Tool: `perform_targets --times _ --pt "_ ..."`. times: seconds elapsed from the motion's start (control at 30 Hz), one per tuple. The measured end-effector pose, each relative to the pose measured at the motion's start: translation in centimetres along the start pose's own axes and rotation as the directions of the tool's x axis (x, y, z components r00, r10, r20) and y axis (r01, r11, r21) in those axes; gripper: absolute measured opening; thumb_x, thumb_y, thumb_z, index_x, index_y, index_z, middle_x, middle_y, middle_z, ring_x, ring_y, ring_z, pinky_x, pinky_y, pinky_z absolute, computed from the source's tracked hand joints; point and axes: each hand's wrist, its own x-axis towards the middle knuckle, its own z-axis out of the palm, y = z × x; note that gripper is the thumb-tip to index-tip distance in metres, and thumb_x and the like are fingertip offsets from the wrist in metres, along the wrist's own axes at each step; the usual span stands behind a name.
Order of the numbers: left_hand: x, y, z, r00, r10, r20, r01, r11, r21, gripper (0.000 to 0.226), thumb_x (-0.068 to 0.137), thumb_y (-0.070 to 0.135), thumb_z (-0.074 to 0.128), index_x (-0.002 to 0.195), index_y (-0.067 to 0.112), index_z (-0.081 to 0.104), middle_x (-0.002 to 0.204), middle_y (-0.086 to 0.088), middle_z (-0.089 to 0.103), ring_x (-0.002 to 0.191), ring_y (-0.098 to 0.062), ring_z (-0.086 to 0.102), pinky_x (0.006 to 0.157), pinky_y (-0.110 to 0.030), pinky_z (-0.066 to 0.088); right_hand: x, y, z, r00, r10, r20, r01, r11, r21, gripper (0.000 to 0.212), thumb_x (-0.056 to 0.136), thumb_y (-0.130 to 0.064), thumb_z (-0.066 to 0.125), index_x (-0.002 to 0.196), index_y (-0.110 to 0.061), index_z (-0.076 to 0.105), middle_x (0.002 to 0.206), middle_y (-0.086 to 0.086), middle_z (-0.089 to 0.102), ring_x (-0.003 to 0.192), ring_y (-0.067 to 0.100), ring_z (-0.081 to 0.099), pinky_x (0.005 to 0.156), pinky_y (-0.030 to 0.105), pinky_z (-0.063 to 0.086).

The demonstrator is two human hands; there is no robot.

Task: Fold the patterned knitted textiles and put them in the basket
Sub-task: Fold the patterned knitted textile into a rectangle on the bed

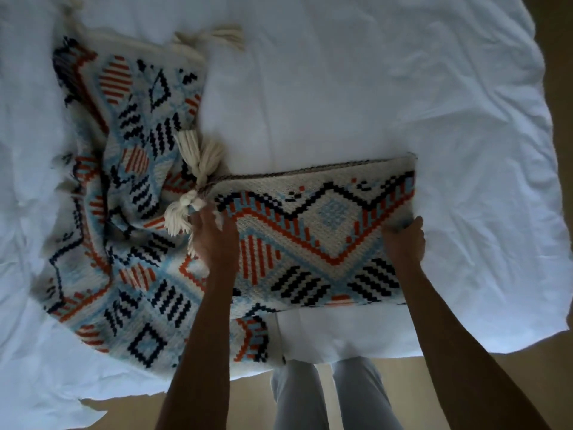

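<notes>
A folded patterned knitted textile [319, 231], cream with orange, light blue and dark zigzags, lies across the near middle of the bed. My left hand [215, 240] grips its left end beside cream tassels [198, 181]. My right hand [404, 240] grips its right end. A second patterned knitted textile [124, 187] lies rumpled and spread out to the left, partly under the folded one. No basket is in view.
The bed is covered with a wrinkled white sheet [372, 88], whose edge hangs over at the right and near side. A tan floor [555, 383] shows beyond it. My legs in light trousers [328, 395] stand against the near edge.
</notes>
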Motion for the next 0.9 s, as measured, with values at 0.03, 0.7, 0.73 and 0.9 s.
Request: perform_targets --times 0.03,0.7,0.73,0.9 --pt "-0.8 0.1 0.1 0.997 -0.013 0.073 0.016 0.999 -0.038 0.018 0.085 0.012 0.059 0.102 0.009 0.066 0.095 -0.013 0.066 0.077 -0.031 0.064 0.061 -0.030 0.043 -0.1 0.3 -0.1 1.000 0.014 -0.022 -0.015 0.999 -0.050 0.069 0.078 -0.045 0.060 0.134 -0.009 0.042 0.127 0.021 0.056 0.116 0.042 0.052 0.094 0.055 0.048" --pt "-2.0 21.3 -16.0 0.732 0.249 0.634 0.187 0.822 -0.538 0.040 0.065 0.011 0.055 0.102 0.005 0.068 0.091 -0.003 0.070 0.085 -0.015 0.064 0.070 -0.022 0.048 -20.2 -14.0 -13.4 0.748 -0.463 0.475 0.202 0.841 0.502 0.027 0.077 0.013 0.052 0.080 -0.013 0.054 0.071 0.008 0.071 0.065 0.024 0.067 0.060 0.026 0.052" --pt "-1.8 21.5 -17.5 0.735 0.259 0.627 0.188 0.810 -0.556 0.038 0.062 0.011 0.054 0.098 0.005 0.068 0.087 -0.004 0.069 0.081 -0.015 0.063 0.070 -0.024 0.050 -20.9 -14.3 -14.0 0.753 -0.525 0.396 0.317 0.817 0.481 0.031 0.076 0.013 0.054 0.089 -0.016 0.055 0.076 0.009 0.072 0.069 0.024 0.069 0.065 0.032 0.054" --pt "-0.5 22.2 -25.6 0.717 0.339 0.609 0.221 0.718 -0.660 0.028 0.073 -0.010 0.056 0.097 0.002 0.063 0.085 -0.003 0.069 0.074 -0.003 0.068 0.067 -0.026 0.057 -25.9 -16.8 -17.9 0.454 -0.889 0.060 0.843 0.451 0.293 0.086 0.081 0.002 0.073 0.149 -0.028 0.030 0.152 -0.009 0.036 0.135 0.007 0.040 0.105 0.016 0.038"
